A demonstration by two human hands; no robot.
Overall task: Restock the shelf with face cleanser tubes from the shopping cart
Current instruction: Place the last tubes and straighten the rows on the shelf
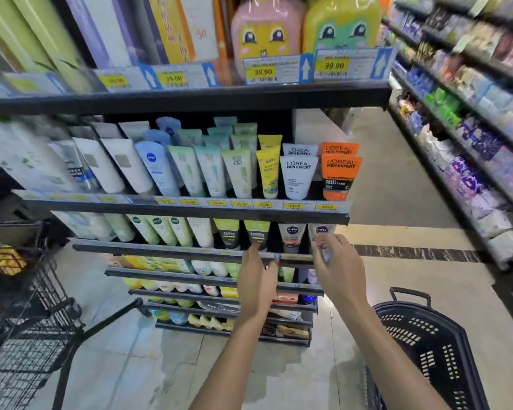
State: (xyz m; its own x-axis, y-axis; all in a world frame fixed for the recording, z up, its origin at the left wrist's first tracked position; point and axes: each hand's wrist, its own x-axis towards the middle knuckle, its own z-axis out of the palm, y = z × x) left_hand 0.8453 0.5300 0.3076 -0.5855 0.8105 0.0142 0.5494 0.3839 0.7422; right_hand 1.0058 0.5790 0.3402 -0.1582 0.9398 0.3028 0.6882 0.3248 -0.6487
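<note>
Setting: store aisle; person faced an end-cap shelf unit (pixel 190 207) of several tiers stocked with face cleanser tubes (pixel 228 173) standing cap-down.
Left hand: left hand (pixel 256 279) was raised to the third tier, fingertips touching a green-and-black tube (pixel 256 233) at its lower end. Grip: fingers extended, not closed round anything.
Right hand: right hand (pixel 336 269) was at the far right of the same tier, fingers curled about the lower part of a Nivea tube (pixel 320 232), thumb in front. Grip: judged as holding that tube, though blur left some doubt.
Task item location: tubes filled the second and third tiers; the shopping cart (pixel 27 306) stood at left, near the shelf, its contents mostly out of view, with a yellow pack showing in the upper basket.
Handling (judgement): tubes likely light, soft-walled, smooth plastic; squeezing the body would dent it. Best taken at the stiff cap end or flat across the broad face; crimped top offers a pinch point.
Edges: each tier carried a front rail (pixel 190 250) with price tags; tubes must clear it going in. The tier above overhung closely, limiting lift.
Open room: floor (pixel 166 356) between cart and shelf was open; a dark basket (pixel 427 344) sat just beside the right forearm; another shelf run (pixel 471 143) bounded the right.
</note>
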